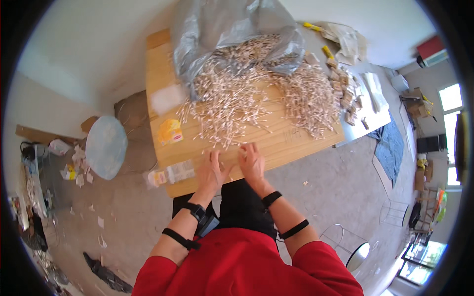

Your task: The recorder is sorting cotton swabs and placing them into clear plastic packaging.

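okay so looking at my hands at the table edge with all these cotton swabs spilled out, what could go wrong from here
The cotton swabs reach nearly to the table's near edge, where the left hand and right hand rest; a sweep toward you could push some onto the floor. The small packets already overhang that edge and may slide off if nudged. The grey plastic bag gapes open, so more swabs could spill out.

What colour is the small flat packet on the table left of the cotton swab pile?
Yellow with a red patch, packet, head view.

cotton swabs [232, 106] | white, loose heap | spread flat on wooden table
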Demonstrator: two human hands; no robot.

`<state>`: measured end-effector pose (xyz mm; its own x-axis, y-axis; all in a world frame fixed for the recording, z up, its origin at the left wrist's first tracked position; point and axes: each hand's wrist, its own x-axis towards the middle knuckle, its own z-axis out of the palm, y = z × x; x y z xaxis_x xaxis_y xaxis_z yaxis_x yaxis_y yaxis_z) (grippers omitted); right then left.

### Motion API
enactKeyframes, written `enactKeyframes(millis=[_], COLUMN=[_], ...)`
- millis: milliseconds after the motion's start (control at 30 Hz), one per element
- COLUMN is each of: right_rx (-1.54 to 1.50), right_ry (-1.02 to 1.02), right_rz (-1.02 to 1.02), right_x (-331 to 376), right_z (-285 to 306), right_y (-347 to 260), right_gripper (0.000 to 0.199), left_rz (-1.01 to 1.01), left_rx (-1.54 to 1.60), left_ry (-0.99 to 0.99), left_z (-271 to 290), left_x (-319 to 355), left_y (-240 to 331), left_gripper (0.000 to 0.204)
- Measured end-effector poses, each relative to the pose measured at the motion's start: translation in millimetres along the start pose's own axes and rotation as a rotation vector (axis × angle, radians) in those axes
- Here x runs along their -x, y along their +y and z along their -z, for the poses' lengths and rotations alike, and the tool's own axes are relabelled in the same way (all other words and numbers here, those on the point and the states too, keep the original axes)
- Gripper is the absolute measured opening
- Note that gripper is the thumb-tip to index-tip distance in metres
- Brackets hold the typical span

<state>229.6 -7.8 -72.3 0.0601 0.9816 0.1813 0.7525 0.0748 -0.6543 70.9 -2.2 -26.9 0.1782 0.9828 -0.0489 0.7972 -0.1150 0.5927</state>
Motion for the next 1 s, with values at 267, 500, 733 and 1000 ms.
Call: enactKeyframes(millis=[267,500,733,1000], right_rx=[-0.023,-0.010,-0.076,-0.307], right_ry=[-0.277,-0.188,-0.139,-0.036], right_rz=[0.073,0.164,0.346,0.150], right_x=[-10.7,-71.2,-93.1,11.0], right_z=[-37.9,-44.3,-9.2,-4.3], right_y=[14.7,18.6,-28.7,34.3], right_gripper=[0.039,0.010,0.017,0.037], left_rz=[-0.048,-0.255,-0.224,-0.222], left_rx=[0.380,0.205,-0.192,-0.102], left_ry=[0.047,-0.144,0.119,0.161], left_z=[-44.7,-23.5,-17.2,-19.5], left_x=[14.9,20.3,22.8,32.7], left_y=[-43.5,-84.3,-86.1,-55.9], left_gripper=[0.025,0.017,0.018,0.028])
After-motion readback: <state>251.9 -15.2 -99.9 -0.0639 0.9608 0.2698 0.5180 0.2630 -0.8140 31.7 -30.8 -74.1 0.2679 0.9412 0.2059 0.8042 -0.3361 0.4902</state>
